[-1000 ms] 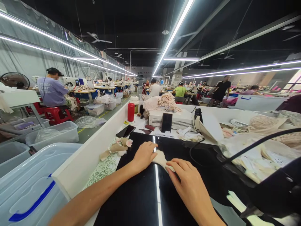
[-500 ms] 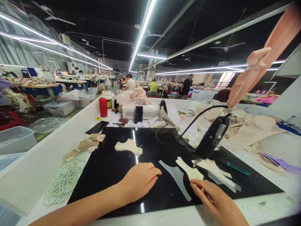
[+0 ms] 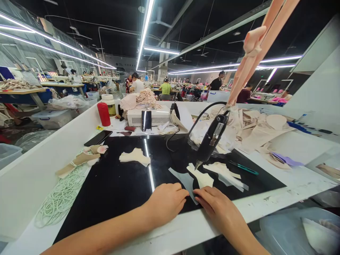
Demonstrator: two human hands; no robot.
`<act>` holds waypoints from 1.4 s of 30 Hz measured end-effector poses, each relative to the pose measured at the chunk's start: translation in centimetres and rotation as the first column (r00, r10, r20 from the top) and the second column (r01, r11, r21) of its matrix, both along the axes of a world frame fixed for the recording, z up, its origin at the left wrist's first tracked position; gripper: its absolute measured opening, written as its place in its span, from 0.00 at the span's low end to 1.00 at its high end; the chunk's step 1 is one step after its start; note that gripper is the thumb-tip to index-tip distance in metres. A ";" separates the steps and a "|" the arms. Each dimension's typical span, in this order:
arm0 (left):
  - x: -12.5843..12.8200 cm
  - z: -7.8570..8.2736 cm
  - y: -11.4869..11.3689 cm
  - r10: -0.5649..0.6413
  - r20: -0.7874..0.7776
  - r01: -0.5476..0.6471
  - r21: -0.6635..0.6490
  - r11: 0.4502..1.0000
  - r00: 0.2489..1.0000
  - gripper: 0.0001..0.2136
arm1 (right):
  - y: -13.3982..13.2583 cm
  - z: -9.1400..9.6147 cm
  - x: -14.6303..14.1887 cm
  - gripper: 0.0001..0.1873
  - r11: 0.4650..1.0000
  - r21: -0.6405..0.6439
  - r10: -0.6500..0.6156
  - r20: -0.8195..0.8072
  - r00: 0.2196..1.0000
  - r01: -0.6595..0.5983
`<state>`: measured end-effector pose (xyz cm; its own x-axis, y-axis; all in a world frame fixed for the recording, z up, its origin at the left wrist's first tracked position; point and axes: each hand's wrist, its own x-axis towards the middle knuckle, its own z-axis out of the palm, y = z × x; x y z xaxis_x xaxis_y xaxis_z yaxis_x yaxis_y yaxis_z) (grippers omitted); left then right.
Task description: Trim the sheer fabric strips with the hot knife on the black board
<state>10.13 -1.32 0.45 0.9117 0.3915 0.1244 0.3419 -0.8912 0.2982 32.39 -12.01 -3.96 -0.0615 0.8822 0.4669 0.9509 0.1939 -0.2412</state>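
A translucent pale fabric strip (image 3: 185, 180) lies on the black glossy board (image 3: 111, 194), its lower end between my hands. My left hand (image 3: 167, 203) is closed beside the strip's left edge; what its fingertips hold, if anything, is hidden. At the strip's lower right edge, the fingers of my right hand (image 3: 221, 205) are pinched together. A cream fabric piece (image 3: 202, 177) lies just beyond my right hand, under the tip of a black handheld tool (image 3: 212, 136) hanging from peach fabric bands (image 3: 243, 76). More cream and translucent pieces (image 3: 225, 174) are to its right.
Another cream piece (image 3: 135, 156) lies farther left. Teal tweezers (image 3: 244, 168) rest at right. Pale green cord (image 3: 60, 198), a phone (image 3: 98, 138) and a red bottle (image 3: 103, 114) line the left side. A white machine box (image 3: 159, 115) and fabric heaps (image 3: 260, 124) stand behind.
My right hand has moved from the cream piece to the translucent strip, closer to my left hand. My left hand has come up to the strip's lower end. The view has shifted right.
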 end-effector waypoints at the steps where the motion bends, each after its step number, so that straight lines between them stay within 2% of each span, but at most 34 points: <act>1: 0.0 -0.2 0.1 0.010 0.002 -0.010 -0.009 1.000 1.000 0.11 | 0.1 0.0 -0.2 0.25 1.000 -0.002 0.009 0.004 1.000 -0.009; 7: -0.1 -0.9 0.4 0.044 0.048 -0.040 -0.086 0.995 0.998 0.13 | 0.3 1.0 -1.2 0.22 0.999 -0.027 0.027 -0.048 0.998 -0.028; 14: -0.1 -0.4 0.4 0.134 0.138 -0.094 -0.259 0.961 0.981 0.11 | -0.1 3.0 -2.8 0.13 0.998 -0.056 -0.017 -0.202 0.979 0.006; 20: -0.3 -0.3 0.9 0.152 0.196 -0.083 -0.322 0.943 0.969 0.13 | 0.2 3.1 -4.1 0.13 0.999 -0.027 0.024 -0.187 0.982 -0.030; 23: -0.8 0.3 1.3 0.148 0.223 -0.080 -0.289 0.954 0.963 0.16 | 0.0 2.9 -4.4 0.12 0.996 -0.013 0.089 -0.138 0.986 -0.092; 26: -1.5 0.9 2.2 0.117 0.256 -0.064 -0.204 0.977 0.960 0.13 | -0.4 2.5 -4.8 0.14 0.982 -0.007 0.185 -0.077 0.980 -0.187; 31: -2.9 0.7 3.6 -0.116 0.202 0.126 -0.038 0.991 0.972 0.08 | -0.5 1.8 -5.4 0.14 0.951 -0.017 0.310 0.017 0.951 -0.310; 33: -3.9 0.5 3.6 -0.144 0.162 0.143 0.021 0.990 0.976 0.08 | -0.5 1.7 -5.3 0.14 0.947 -0.016 0.322 0.035 0.946 -0.322; 39: -7.5 0.7 1.4 -0.024 0.049 0.015 0.179 0.984 0.998 0.13 | -0.9 1.6 -4.8 0.12 0.954 0.004 0.299 -0.018 0.954 -0.299; 42: -8.2 1.4 1.2 0.082 0.010 -0.083 0.154 0.985 0.997 0.13 | -0.9 0.9 -4.8 0.12 0.973 0.035 0.230 -0.133 0.964 -0.227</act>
<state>1.88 -0.15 1.81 0.8765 0.4414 0.1922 0.4155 -0.8952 0.1612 27.57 -12.96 -3.07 -0.1954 0.8426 0.5019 0.8398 0.4080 -0.3581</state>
